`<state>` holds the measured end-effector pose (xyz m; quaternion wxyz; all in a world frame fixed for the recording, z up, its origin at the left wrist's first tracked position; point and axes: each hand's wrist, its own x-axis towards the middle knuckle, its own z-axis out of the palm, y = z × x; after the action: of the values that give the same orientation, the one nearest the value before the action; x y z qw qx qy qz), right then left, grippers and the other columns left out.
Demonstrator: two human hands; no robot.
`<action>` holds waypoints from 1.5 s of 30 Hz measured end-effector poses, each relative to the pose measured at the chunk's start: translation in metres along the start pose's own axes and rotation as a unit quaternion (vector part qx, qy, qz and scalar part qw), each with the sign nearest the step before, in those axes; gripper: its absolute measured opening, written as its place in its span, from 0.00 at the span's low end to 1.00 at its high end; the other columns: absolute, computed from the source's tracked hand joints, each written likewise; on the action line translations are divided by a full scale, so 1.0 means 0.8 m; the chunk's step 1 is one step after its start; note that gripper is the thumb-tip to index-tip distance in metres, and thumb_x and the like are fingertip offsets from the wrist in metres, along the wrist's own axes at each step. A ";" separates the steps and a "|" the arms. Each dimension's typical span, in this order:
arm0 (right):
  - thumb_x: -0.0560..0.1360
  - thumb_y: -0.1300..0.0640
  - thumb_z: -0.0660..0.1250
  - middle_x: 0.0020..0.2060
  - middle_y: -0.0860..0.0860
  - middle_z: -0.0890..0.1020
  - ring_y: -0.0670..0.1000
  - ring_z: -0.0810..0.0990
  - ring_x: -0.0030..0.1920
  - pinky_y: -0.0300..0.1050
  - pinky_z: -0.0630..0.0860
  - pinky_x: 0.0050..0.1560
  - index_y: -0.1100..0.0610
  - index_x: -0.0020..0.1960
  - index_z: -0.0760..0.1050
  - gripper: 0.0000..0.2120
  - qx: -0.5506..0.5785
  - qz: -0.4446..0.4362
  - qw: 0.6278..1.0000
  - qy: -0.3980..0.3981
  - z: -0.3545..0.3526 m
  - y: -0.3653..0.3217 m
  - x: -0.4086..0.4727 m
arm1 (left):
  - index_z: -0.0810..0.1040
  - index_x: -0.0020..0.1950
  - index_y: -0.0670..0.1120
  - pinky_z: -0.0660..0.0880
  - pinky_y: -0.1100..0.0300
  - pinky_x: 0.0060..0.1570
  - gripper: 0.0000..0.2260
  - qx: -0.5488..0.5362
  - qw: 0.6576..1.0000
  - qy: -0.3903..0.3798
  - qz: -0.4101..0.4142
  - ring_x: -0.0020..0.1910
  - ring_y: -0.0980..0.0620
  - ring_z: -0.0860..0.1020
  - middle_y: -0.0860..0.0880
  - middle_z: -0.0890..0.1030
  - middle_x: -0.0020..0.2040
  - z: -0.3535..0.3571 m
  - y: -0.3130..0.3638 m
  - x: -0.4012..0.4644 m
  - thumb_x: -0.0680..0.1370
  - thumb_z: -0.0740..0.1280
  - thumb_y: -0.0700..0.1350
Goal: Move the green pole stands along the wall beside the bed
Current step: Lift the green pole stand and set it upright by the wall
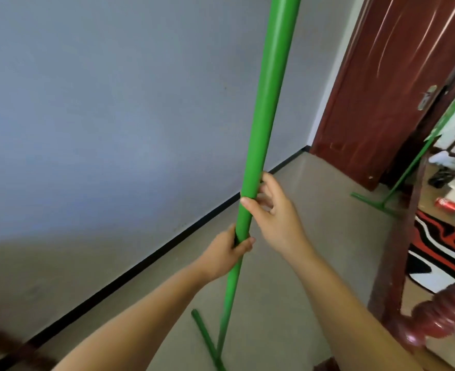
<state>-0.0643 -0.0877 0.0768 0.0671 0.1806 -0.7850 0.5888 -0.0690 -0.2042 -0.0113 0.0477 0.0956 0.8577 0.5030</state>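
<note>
A tall green pole stand [268, 103] rises in front of me, its crossbar foot [207, 340] low near the floor at the bottom centre. My left hand [227, 250] is wrapped around the pole below the middle. My right hand [272, 207] touches the pole just above, thumb across it and fingers loosely curled behind. A second green pole stand [405, 175] leans at the far right by the door, its foot [368, 200] resting on the floor.
A grey-blue wall [114, 116] with a black skirting strip runs along the left. A dark red door [397, 76] stands at the back right. The bed's red wooden frame [397, 263] and turned post border the right, with patterned bedding and a red can.
</note>
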 end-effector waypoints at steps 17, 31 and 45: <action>0.73 0.56 0.65 0.49 0.44 0.78 0.47 0.79 0.49 0.50 0.78 0.52 0.42 0.55 0.67 0.15 -0.014 -0.030 0.997 -0.064 0.294 -0.022 0.221 | 0.69 0.54 0.39 0.76 0.45 0.52 0.13 0.017 0.997 0.060 -0.048 0.49 0.41 0.78 0.37 0.79 0.49 -0.306 -0.172 0.068 0.77 0.61 0.48; 0.73 0.55 0.65 0.45 0.44 0.76 0.50 0.79 0.44 0.48 0.76 0.47 0.50 0.59 0.67 0.15 -0.010 -0.062 0.984 -0.169 0.422 -0.044 0.317 | 0.70 0.54 0.38 0.74 0.44 0.55 0.11 0.016 0.971 0.197 -0.135 0.52 0.40 0.77 0.35 0.78 0.52 -0.426 -0.222 0.070 0.77 0.61 0.44; 0.73 0.55 0.65 0.44 0.44 0.76 0.50 0.79 0.44 0.52 0.78 0.49 0.50 0.60 0.66 0.16 -0.006 -0.063 0.981 -0.181 0.453 -0.054 0.322 | 0.69 0.56 0.39 0.74 0.46 0.56 0.12 0.026 0.967 0.206 -0.144 0.53 0.40 0.77 0.36 0.78 0.53 -0.451 -0.235 0.059 0.77 0.60 0.45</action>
<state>-0.2478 -0.4949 0.0896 -0.0377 0.3329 -0.7748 0.5362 -0.2010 -0.5914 0.0020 -0.0610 -0.1335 0.8666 0.4770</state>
